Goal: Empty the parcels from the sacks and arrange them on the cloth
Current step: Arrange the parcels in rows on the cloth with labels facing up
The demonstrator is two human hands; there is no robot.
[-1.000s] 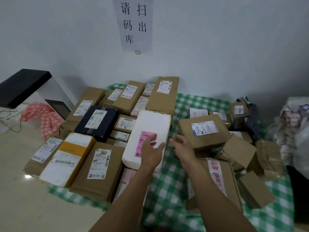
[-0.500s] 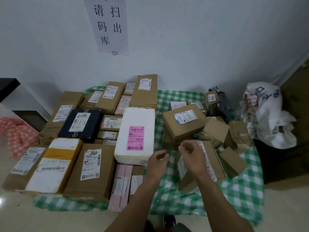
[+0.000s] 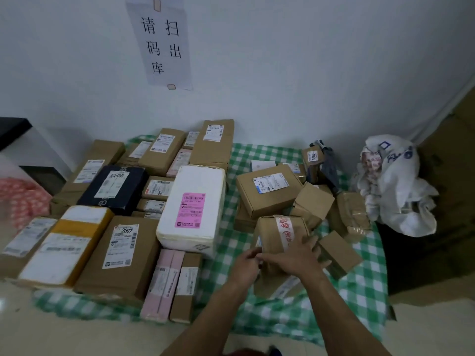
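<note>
Brown taped box [image 3: 280, 232] near the green checked cloth's [image 3: 359, 291] front edge: right hand [image 3: 293, 258] flat on top, fingers [image 3: 309, 243] spread; left hand [image 3: 245, 263] at its left side, grip blurred. White foam box [image 3: 192, 209] to its left. Crumpled sack [image 3: 395, 191] beside the cloth's far right corner.

Mostly matt cardboard

The brown parcels [image 3: 102, 273] are matt cardboard with smooth paper labels [image 3: 123, 246]; the taped box [image 3: 267, 232] at lower centre carries glossy tape [image 3: 285, 233]; the white box [image 3: 195, 181] looks like foam; the checked cloth [image 3: 231, 242] is soft fabric; the sack [image 3: 401, 201] is crinkled plastic.
</note>
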